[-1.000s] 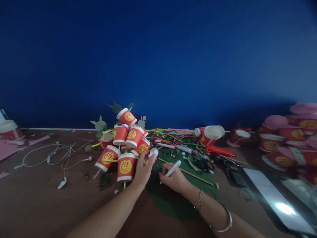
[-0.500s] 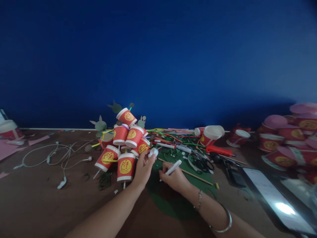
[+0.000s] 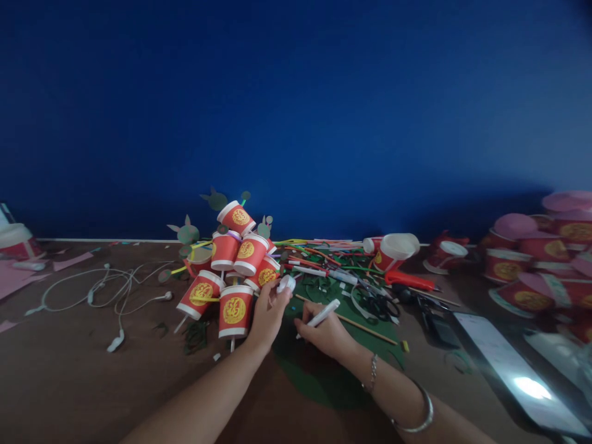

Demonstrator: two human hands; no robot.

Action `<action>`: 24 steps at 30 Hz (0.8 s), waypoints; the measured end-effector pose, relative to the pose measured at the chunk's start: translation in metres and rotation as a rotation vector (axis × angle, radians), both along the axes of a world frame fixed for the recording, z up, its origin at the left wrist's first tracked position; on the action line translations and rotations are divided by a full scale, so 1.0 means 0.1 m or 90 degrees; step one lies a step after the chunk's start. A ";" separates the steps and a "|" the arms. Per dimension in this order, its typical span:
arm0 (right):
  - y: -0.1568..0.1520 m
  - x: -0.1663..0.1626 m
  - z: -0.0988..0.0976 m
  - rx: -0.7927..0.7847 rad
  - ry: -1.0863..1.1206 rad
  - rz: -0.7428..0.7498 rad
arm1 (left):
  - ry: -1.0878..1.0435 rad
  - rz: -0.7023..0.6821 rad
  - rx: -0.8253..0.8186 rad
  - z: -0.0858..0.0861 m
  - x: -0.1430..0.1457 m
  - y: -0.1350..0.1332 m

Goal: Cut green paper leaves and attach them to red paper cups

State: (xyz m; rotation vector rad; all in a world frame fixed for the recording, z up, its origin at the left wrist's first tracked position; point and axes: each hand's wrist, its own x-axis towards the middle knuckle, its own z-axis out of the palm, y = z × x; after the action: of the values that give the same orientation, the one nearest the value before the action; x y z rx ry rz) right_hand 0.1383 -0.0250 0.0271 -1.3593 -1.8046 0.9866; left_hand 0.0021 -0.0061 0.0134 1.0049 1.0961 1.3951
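Observation:
My right hand (image 3: pixel 324 330) is closed around a white pen (image 3: pixel 325 311), which slants with its lower end down at the dark sheet. Fingers curled, my left hand (image 3: pixel 271 314) holds a small white rounded object (image 3: pixel 287 284); its exact kind is unclear. Under and beyond the hands lies dark green paper (image 3: pixel 333 382) with cut scraps on it. A stack of red and white paper cups (image 3: pixel 235 311) stands just left of my left hand, with sticks and grey rabbit-shaped cutouts (image 3: pixel 187 232) attached. A thin wooden stick (image 3: pixel 367 330) lies behind my right hand.
White earphones (image 3: pixel 115 340) lie tangled at the left. Scissors (image 3: pixel 382 305), a red glue gun (image 3: pixel 409 282) and colored strips crowd the back middle. A lit phone (image 3: pixel 499 357) rests at the right, near more stacked cups (image 3: pixel 506 265). A blue wall (image 3: pixel 296 123) stands behind.
My right hand has shifted very slightly left with the pen, which leans a little more. The left hand stays in place.

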 end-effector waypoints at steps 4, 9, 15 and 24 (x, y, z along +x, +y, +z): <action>-0.01 -0.01 0.00 0.016 -0.009 0.012 | -0.008 -0.001 -0.002 -0.01 0.00 0.00; -0.01 -0.01 -0.01 0.025 -0.013 0.011 | -0.010 -0.005 0.001 -0.02 0.00 0.00; 0.00 0.00 -0.03 0.024 -0.026 0.004 | -0.007 0.000 0.000 -0.02 -0.01 0.00; 0.00 -0.01 -0.02 0.028 -0.019 -0.021 | 0.002 -0.006 0.003 -0.01 -0.01 -0.01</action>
State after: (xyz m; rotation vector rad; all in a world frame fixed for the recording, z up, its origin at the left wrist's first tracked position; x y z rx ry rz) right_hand 0.1378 -0.0253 0.0250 -1.3801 -1.8095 0.9092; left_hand 0.0015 -0.0067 0.0125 1.0147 1.0905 1.3893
